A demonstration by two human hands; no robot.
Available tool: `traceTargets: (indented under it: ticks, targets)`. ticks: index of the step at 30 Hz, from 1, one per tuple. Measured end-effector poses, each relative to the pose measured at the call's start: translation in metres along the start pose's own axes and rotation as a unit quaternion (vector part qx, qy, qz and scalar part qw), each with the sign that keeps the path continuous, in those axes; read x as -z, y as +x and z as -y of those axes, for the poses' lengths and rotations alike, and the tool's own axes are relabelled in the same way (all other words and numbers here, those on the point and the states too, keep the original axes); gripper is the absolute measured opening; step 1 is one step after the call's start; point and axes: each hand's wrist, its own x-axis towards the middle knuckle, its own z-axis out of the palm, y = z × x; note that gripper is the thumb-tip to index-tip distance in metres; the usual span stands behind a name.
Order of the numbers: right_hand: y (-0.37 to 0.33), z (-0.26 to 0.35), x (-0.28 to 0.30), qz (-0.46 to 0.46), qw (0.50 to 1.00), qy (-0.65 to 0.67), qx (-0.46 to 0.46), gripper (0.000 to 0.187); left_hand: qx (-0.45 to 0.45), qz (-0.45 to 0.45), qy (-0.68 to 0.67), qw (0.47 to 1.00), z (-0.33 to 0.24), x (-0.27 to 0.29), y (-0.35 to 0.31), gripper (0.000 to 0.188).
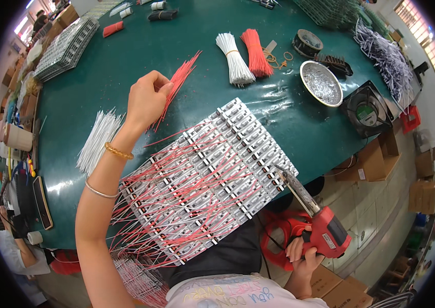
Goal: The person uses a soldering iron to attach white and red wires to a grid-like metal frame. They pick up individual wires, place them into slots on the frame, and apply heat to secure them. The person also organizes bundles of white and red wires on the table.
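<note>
The slanted, silvery-white panel [251, 146] of repeated small modules lies in front of me, its far part over the green worktop [161, 38] and its near part reaching over my dark-clad lap. Thin red and white wires [145, 205] run across its left portion and spill past its left edge. My left grip [145, 100] is beyond the panel's far-left side, thumb and fingertips drawn together at a loose heap of thin red wires [180, 77]; whether a strand is pinched between them, I cannot tell. My right grip [303, 255], off the panel's near-right side, is wrapped around the handle of a red-and-black, pistol-shaped soldering tool [330, 233], whose metal tip is at the panel's right edge; I cannot tell if it touches. Left of the panel lies a loose heap of white wires [96, 143]. Beyond its far corner rest a tied white wire bundle [235, 59] and a red one [256, 54], side by side.
</note>
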Motion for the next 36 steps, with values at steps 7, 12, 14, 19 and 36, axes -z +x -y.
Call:
traceTargets:
  ticks: [7,12,14,19,36]
  targets:
    - [-0.005,0.004,0.006,-0.017,1.0,-0.01,0.008,0.063,-0.028,0.019,-0.073,0.997,-0.039,0.0,-0.025,0.011]
    - [-0.014,0.01,0.006,-0.009,0.999,-0.034,-0.026,0.07,-0.06,0.18,-0.129,0.973,-0.085,-0.004,-0.101,0.007]
    - [-0.014,0.014,0.007,0.005,0.998,-0.058,-0.03,0.072,-0.132,0.226,-0.119,0.958,-0.101,-0.005,-0.129,0.006]
    - [-0.028,0.021,0.005,-0.026,0.994,-0.086,-0.054,0.078,-0.202,0.252,-0.093,0.942,-0.11,-0.025,-0.155,0.014]
    - [-0.083,-0.078,0.128,0.362,0.91,0.158,0.126,0.023,-0.245,0.22,-0.049,0.943,-0.11,-0.035,-0.16,0.017]
